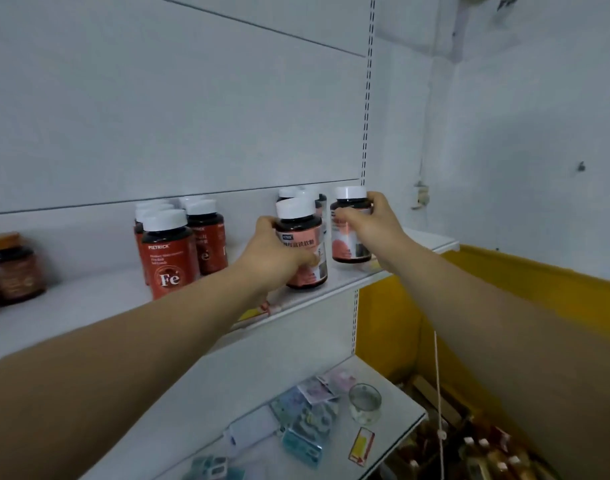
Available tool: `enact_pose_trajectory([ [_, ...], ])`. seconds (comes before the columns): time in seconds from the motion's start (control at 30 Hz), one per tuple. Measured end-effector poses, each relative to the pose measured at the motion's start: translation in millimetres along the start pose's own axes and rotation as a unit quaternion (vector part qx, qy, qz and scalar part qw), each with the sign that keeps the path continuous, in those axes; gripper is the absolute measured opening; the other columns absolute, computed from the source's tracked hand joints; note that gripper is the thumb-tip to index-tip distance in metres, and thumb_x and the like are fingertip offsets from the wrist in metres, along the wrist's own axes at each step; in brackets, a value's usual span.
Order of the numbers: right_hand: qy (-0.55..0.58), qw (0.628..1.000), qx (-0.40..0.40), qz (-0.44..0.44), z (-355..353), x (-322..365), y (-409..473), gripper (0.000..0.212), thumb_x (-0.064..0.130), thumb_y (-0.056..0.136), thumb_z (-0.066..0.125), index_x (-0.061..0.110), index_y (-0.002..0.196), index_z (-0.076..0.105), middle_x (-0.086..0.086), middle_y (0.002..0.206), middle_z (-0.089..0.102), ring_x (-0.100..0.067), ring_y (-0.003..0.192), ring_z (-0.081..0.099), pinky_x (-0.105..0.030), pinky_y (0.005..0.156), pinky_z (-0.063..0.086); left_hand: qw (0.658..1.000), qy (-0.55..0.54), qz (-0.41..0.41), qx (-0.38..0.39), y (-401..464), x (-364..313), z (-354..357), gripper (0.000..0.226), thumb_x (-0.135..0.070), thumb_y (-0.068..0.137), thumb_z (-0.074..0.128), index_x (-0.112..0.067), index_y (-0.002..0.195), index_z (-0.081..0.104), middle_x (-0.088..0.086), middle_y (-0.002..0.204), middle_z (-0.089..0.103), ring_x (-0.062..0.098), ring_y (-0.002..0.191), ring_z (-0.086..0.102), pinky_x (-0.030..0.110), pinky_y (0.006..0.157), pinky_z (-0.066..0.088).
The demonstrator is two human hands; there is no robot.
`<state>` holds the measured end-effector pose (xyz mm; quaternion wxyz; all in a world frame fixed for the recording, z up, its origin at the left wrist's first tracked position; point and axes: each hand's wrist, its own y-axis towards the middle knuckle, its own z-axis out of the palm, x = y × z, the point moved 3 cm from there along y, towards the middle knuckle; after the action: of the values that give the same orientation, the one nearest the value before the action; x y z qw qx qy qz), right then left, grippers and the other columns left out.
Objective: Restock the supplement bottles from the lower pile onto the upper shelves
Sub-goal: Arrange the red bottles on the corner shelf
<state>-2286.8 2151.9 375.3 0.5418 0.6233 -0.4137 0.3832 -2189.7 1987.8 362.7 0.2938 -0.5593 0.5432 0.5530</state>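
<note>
head | step: placing, I've got 2 pink-label bottles on upper shelf [345, 284] | L hand [272, 249] grips front bottle [301, 244] | R hand [369, 225] grips right bottle [351, 225], both upright by Fe bottles [168, 252] | next, I reckon: let go w/o tipping, back to lower pile

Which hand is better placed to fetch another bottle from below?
Probably the left hand: its pink-label bottle already stands on the upper shelf, nearer the front edge. The right hand grips a bottle farther back.

White upper shelf [348, 284], supplement bottles [168, 254], dark jar [14, 268]
</note>
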Motion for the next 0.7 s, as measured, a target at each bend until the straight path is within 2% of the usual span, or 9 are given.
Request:
enact_pose_trajectory([
  [0.07,-0.001,1.000,0.024,0.009,-9,-17,29,0.056,0.042,0.056,0.072,0.034,0.104,0.046,0.004,0.099,0.063,-0.015,0.089,0.065,-0.034,0.075,0.054,1.000,0.001,-0.008,-0.020,16,3,18,0.064,-0.005,0.068,0.078,-0.027,0.109,0.034,-0.006,0.094,0.059,0.007,0.085,0.058,0.023,0.066,0.048],
  [0.13,0.007,0.999,0.050,0.016,-16,-31,54,0.054,0.041,0.057,0.072,0.034,0.104,0.046,0.002,0.100,0.063,-0.017,0.087,0.067,-0.037,0.069,0.057,0.999,0.012,-0.013,-0.037,27,7,35,0.064,-0.007,0.067,0.079,-0.029,0.109,0.035,-0.010,0.092,0.059,0.003,0.083,0.059,0.019,0.062,0.045],
  [0.23,0.011,0.996,0.083,0.013,-21,-46,84,0.050,0.038,0.063,0.072,0.035,0.105,0.046,0.005,0.099,0.063,-0.013,0.086,0.065,-0.029,0.057,0.051,0.998,0.023,-0.013,-0.063,41,11,56,0.066,-0.011,0.067,0.080,-0.030,0.113,0.037,-0.016,0.092,0.059,-0.001,0.082,0.060,0.016,0.062,0.045],
  [0.33,0.024,0.993,0.114,0.007,-20,-61,109,0.048,0.032,0.069,0.075,0.035,0.108,0.047,0.006,0.099,0.063,-0.011,0.086,0.064,-0.026,0.057,0.048,0.996,0.034,-0.011,-0.081,52,13,73,0.066,-0.012,0.069,0.079,-0.032,0.116,0.037,-0.018,0.094,0.058,-0.003,0.083,0.060,0.015,0.066,0.046],
  [0.47,0.029,0.984,0.176,-0.008,-14,-70,129,0.047,0.026,0.076,0.076,0.035,0.112,0.047,0.014,0.097,0.061,-0.001,0.084,0.061,-0.017,0.059,0.045,0.992,0.065,0.000,-0.105,60,12,86,0.061,-0.014,0.076,0.075,-0.036,0.116,0.035,-0.028,0.092,0.052,-0.017,0.074,0.055,0.003,0.054,0.042],
  [0.6,0.007,0.972,0.233,-0.033,-5,-70,144,0.030,0.019,0.080,0.072,0.037,0.093,0.052,0.014,0.092,0.065,-0.002,0.084,0.062,-0.021,0.064,0.047,0.989,0.088,-0.014,-0.119,66,16,88,0.062,-0.010,0.078,0.070,-0.034,0.123,0.035,-0.024,0.096,0.054,-0.009,0.085,0.054,0.012,0.067,0.042],
  [0.7,-0.031,0.961,0.271,-0.053,2,-70,151,0.041,0.010,0.077,0.068,0.034,0.105,0.052,0.005,0.101,0.067,-0.013,0.097,0.062,-0.033,0.081,0.051,0.986,0.093,-0.030,-0.139,70,19,85,0.066,-0.008,0.075,0.071,-0.027,0.128,0.037,-0.022,0.097,0.054,-0.003,0.090,0.055,0.022,0.078,0.044],
])
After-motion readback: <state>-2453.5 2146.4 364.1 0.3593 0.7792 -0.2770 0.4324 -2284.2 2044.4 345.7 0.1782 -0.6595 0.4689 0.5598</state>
